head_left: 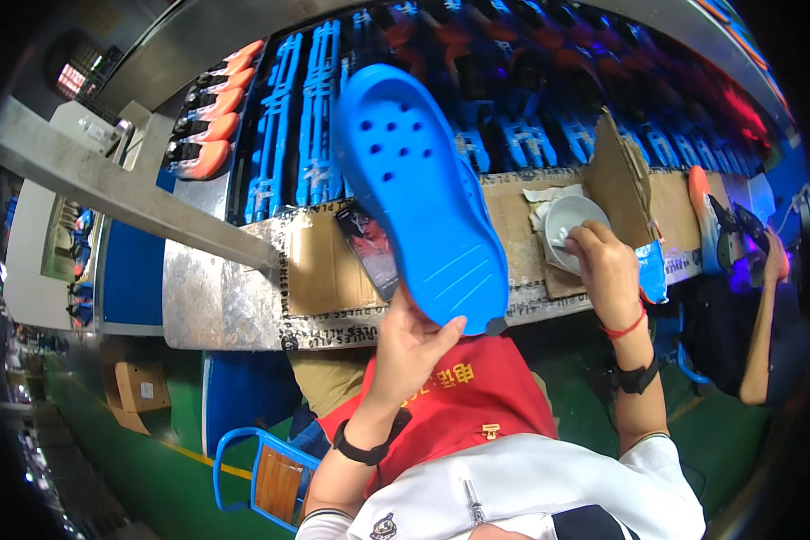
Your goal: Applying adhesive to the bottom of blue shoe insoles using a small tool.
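While the left hand (405, 349) pinched its heel end between thumb and fingers, one blue shoe sole (427, 216), pierced with round holes, was held up over the near edge of the desk (216, 301). Right hand (608, 270): fingertips pressed together on a small white item (562, 237), kind unclear, over one white bowl (578, 211). One dark printed card (366, 245) lay on cardboard (313, 270), partly hidden by the sole.

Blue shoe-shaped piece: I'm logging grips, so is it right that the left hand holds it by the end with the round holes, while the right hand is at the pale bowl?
Not quite: the head view shows the left hand holding the blue shoe-shaped piece by its grooved end; the holes are toward the other end. The right hand is at the pale bowl.
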Motion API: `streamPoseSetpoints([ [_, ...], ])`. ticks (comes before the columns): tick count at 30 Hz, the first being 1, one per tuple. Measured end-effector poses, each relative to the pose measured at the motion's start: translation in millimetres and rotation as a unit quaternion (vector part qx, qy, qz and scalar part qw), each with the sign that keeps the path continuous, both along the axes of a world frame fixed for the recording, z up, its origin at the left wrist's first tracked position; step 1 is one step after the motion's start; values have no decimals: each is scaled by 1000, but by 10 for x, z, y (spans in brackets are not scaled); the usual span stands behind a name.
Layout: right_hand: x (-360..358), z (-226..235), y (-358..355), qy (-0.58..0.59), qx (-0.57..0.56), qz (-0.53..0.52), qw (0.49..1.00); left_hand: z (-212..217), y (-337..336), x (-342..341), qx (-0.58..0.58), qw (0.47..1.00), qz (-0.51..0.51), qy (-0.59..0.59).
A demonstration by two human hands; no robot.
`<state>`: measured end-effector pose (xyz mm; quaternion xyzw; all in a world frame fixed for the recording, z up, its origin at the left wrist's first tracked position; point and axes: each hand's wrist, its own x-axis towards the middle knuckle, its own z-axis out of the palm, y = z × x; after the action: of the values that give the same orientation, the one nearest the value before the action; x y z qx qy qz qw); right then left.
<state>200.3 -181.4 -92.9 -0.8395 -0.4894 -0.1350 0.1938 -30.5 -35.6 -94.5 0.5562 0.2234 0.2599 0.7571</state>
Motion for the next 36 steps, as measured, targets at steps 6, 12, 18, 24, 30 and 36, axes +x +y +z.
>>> streamPoseSetpoints([
  [6, -47, 55, -63, -2, -14, -7, 1000, -1, -45, 143, 9, 1000, -5, -10],
  [12, -369, 421, -97, 102, 148, 42, 983, 10, -69, 169, 52, 997, 48, 1],
  [18, -719, 378, -67, 130, 147, 137, 971, 67, -104, 181, 61, 994, 92, -4],
  [24, -787, 356, 5, 100, 126, 151, 975, 138, -145, 152, 74, 992, 97, 6],
  [30, -805, 340, 5, 135, 134, 167, 968, 151, -173, 137, 99, 989, 107, 10],
  [36, -787, 327, 2, 139, 144, 156, 967, 178, -194, 136, 114, 987, 109, 11],
])
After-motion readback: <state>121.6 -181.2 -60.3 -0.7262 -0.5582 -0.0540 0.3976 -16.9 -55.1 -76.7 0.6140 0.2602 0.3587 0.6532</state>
